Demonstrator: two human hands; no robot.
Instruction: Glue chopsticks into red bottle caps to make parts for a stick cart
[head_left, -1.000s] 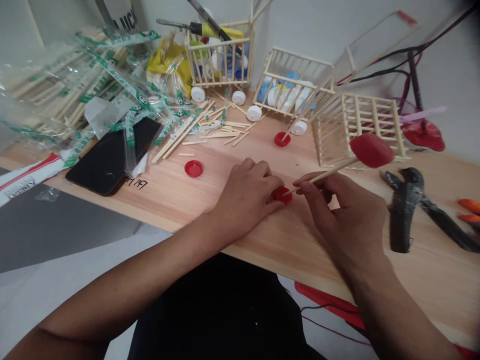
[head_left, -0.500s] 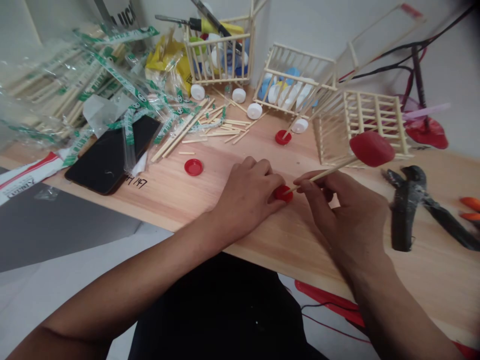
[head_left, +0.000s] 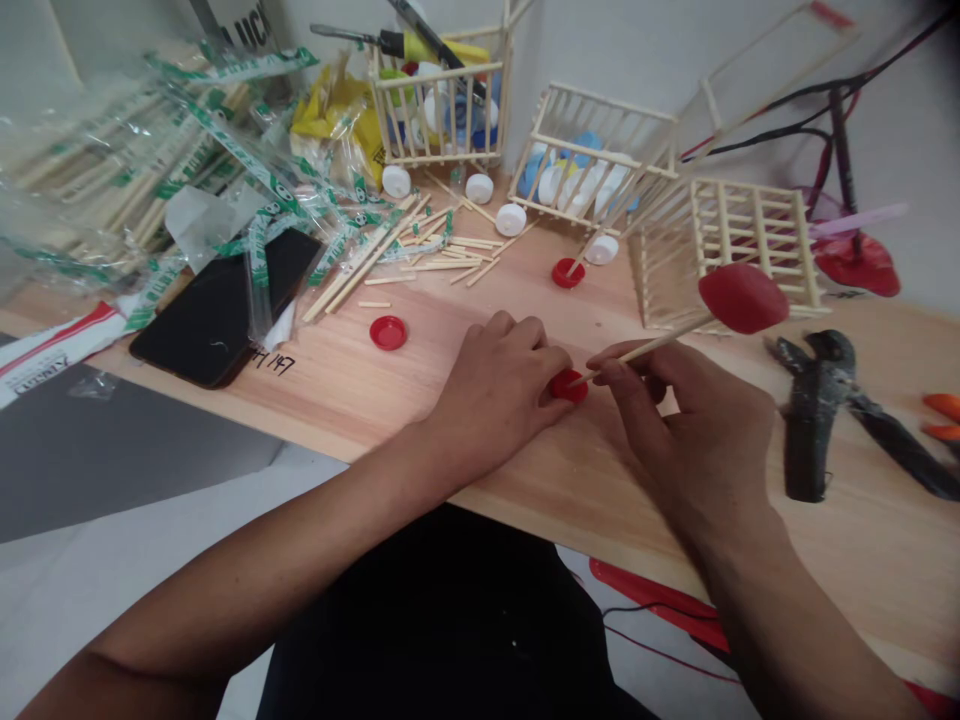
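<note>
Nothing's really shifted: my left hand (head_left: 495,390) is pinning the red bottle cap (head_left: 568,386) on the wooden bench (head_left: 315,400), right hand (head_left: 697,430) pinching a thin stick (head_left: 652,343), red lump (head_left: 742,298) on its end, tip at the cap

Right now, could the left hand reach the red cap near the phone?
Probably yes: only wooden tabletop lies between the left hand and that red cap, though it presses another red cap.

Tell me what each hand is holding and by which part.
The left hand has its fingers on the edge of a red bottle cap, pressing it down. The right hand pinches a thin wooden stick near its lower end, away from its red rounded head.
</note>
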